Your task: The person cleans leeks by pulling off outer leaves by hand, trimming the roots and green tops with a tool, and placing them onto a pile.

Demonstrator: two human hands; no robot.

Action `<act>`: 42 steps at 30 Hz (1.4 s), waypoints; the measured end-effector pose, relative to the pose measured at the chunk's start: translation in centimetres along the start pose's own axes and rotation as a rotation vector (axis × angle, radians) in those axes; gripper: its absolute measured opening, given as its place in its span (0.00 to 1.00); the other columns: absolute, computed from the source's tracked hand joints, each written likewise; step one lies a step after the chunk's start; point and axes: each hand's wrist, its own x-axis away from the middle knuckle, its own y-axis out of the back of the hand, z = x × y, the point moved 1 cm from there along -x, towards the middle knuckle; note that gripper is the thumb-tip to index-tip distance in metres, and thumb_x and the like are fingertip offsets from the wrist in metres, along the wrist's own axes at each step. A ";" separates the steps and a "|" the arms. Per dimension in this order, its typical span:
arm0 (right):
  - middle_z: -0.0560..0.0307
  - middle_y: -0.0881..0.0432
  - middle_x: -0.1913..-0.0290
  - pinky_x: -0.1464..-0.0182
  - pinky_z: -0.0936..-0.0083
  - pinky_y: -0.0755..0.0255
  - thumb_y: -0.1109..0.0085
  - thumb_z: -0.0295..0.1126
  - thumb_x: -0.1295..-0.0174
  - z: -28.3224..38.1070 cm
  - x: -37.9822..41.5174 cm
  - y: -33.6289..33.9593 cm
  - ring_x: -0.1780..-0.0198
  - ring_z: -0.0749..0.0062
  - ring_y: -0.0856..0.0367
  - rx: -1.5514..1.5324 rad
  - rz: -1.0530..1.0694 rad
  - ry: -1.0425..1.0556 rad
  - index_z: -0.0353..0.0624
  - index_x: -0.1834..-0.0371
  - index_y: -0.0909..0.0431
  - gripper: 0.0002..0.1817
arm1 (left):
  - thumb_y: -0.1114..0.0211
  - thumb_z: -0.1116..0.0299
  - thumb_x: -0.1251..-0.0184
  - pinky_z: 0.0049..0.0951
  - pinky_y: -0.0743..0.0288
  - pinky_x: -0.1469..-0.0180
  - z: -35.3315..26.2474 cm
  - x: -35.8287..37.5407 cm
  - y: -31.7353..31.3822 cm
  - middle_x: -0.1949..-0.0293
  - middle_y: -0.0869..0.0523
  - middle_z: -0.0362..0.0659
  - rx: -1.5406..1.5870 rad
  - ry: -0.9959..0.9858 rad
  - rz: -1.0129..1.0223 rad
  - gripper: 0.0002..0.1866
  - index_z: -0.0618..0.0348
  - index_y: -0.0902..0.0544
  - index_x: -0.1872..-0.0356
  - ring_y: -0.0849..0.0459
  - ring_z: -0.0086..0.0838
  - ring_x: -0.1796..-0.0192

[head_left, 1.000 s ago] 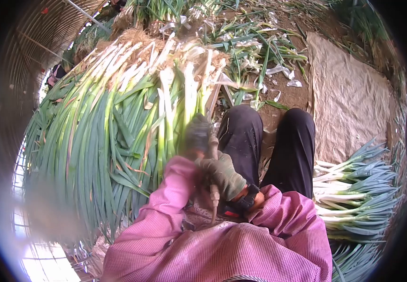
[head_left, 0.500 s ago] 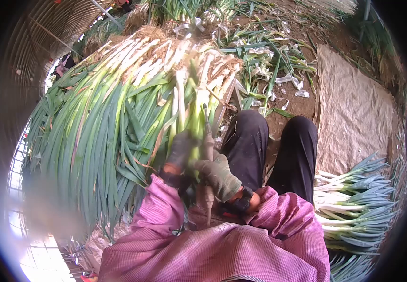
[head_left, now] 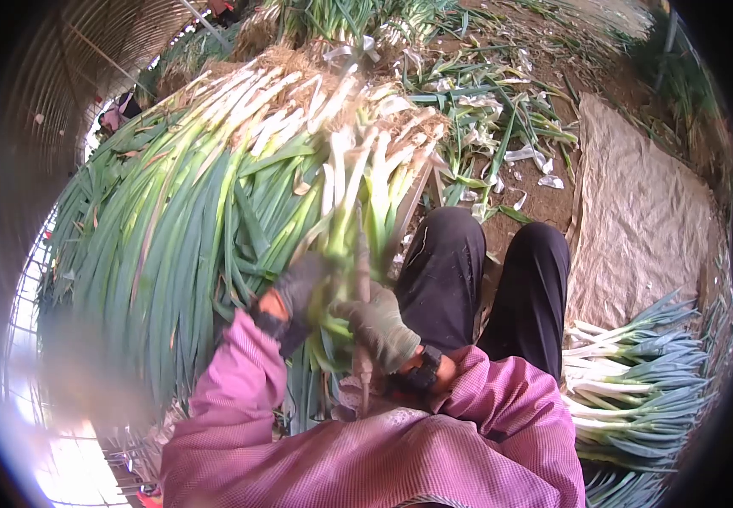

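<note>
A large heap of long green onions (head_left: 184, 212) lies in front of me, with roots and white stalks away from me and leaves hanging down to the left. My left hand (head_left: 303, 288), gloved and blurred, is closed round green onion stalks (head_left: 330, 284) at the heap's near right edge; its fingertips are hidden. Close to its right, my gloved right hand (head_left: 381, 326) is wrapped round a slim wand-like tool (head_left: 361, 254). The tool's narrow tip points away from me, over the stalks, and its thin lower end runs towards my lap.
Trimmed green onions (head_left: 629, 385) lie in a pile at lower right, below a beige cloth (head_left: 642, 203). Loose leaves and peelings (head_left: 502, 118) litter the soil beyond my knees (head_left: 447, 254). More bunches (head_left: 341, 17) stand at the back. Part of another person (head_left: 119, 112) shows at far left.
My left hand has moved slightly left and towards me, and its elbow is farther out. My right hand has shifted a little left and down with the tool. The view has tilted slightly.
</note>
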 end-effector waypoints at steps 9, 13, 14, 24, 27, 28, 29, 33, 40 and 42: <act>0.52 0.19 0.69 0.71 0.73 0.26 0.34 0.27 0.42 -0.1 -0.8 -0.8 0.72 0.70 0.20 -0.008 -0.011 -0.070 0.33 0.55 0.26 0.15 | 0.40 0.69 0.35 0.35 0.23 0.56 4.1 7.9 -9.9 0.64 0.16 0.48 0.358 0.453 -0.215 0.09 0.60 0.18 0.58 0.16 0.37 0.60; 0.48 0.19 0.64 0.70 0.71 0.25 0.34 0.30 0.41 -1.4 -4.8 -0.4 0.70 0.65 0.19 -0.073 -0.049 0.009 0.32 0.56 0.26 0.16 | 0.46 0.69 0.28 0.32 0.25 0.50 -1.4 8.6 -7.9 0.60 0.19 0.48 0.153 0.354 -0.141 0.11 0.66 0.21 0.54 0.19 0.34 0.56; 0.48 0.19 0.64 0.70 0.71 0.25 0.34 0.30 0.41 -0.6 -5.1 -0.6 0.70 0.66 0.20 -0.038 -0.064 0.021 0.32 0.56 0.26 0.16 | 0.45 0.70 0.30 0.33 0.25 0.51 -1.4 8.7 -8.1 0.60 0.18 0.48 0.160 0.348 -0.156 0.10 0.65 0.20 0.55 0.19 0.36 0.56; 0.52 0.23 0.71 0.84 0.68 0.33 0.34 0.29 0.42 0.9 -4.8 -1.6 0.85 0.68 0.27 0.033 -0.126 -0.060 0.32 0.58 0.28 0.15 | 0.45 0.75 0.29 0.30 0.25 0.54 1.0 10.0 -13.1 0.61 0.18 0.44 0.375 0.414 -0.293 0.07 0.63 0.20 0.57 0.19 0.31 0.60; 0.54 0.23 0.72 0.83 0.71 0.32 0.33 0.29 0.43 1.9 -4.0 -1.4 0.83 0.71 0.27 -0.067 -0.142 -0.033 0.30 0.52 0.29 0.20 | 0.44 0.74 0.31 0.30 0.25 0.55 1.6 9.3 -15.0 0.63 0.17 0.46 0.142 0.354 -0.369 0.07 0.64 0.21 0.57 0.18 0.34 0.60; 0.54 0.23 0.71 0.80 0.72 0.31 0.32 0.28 0.43 1.4 -3.7 -1.4 0.81 0.71 0.26 -0.023 -0.105 -0.017 0.30 0.50 0.28 0.21 | 0.43 0.73 0.31 0.31 0.25 0.56 1.1 9.4 -15.0 0.63 0.17 0.47 0.146 0.400 -0.369 0.08 0.64 0.22 0.56 0.18 0.36 0.60; 0.53 0.22 0.70 0.77 0.73 0.29 0.31 0.28 0.44 0.5 -3.3 -1.5 0.79 0.72 0.25 0.022 -0.067 -0.001 0.30 0.49 0.27 0.23 | 0.43 0.71 0.32 0.31 0.25 0.56 -0.1 9.2 -14.0 0.64 0.17 0.48 0.150 0.447 -0.369 0.09 0.65 0.22 0.56 0.18 0.37 0.60; 0.53 0.19 0.68 0.65 0.73 0.26 0.28 0.29 0.48 -1.6 -3.1 -1.9 0.71 0.71 0.22 0.173 0.029 0.023 0.32 0.49 0.23 0.23 | 0.40 0.67 0.36 0.36 0.25 0.52 -3.2 8.6 -11.1 0.61 0.18 0.52 -0.434 0.211 -0.040 0.14 0.66 0.24 0.55 0.18 0.44 0.57; 0.53 0.19 0.68 0.70 0.73 0.26 0.29 0.31 0.46 1.6 -4.9 -1.9 0.74 0.70 0.22 0.148 -0.039 -0.045 0.32 0.61 0.22 0.15 | 0.39 0.66 0.37 0.38 0.24 0.52 -3.9 7.0 -9.4 0.63 0.16 0.50 -0.469 0.206 -0.388 0.13 0.63 0.21 0.56 0.17 0.43 0.56; 0.52 0.18 0.68 0.69 0.73 0.26 0.29 0.31 0.46 1.9 -4.0 -2.1 0.73 0.70 0.22 0.320 0.070 -0.062 0.31 0.60 0.21 0.16 | 0.36 0.64 0.38 0.40 0.23 0.54 -2.6 6.7 -9.0 0.62 0.16 0.51 -0.488 0.184 -0.426 0.14 0.61 0.21 0.55 0.16 0.45 0.58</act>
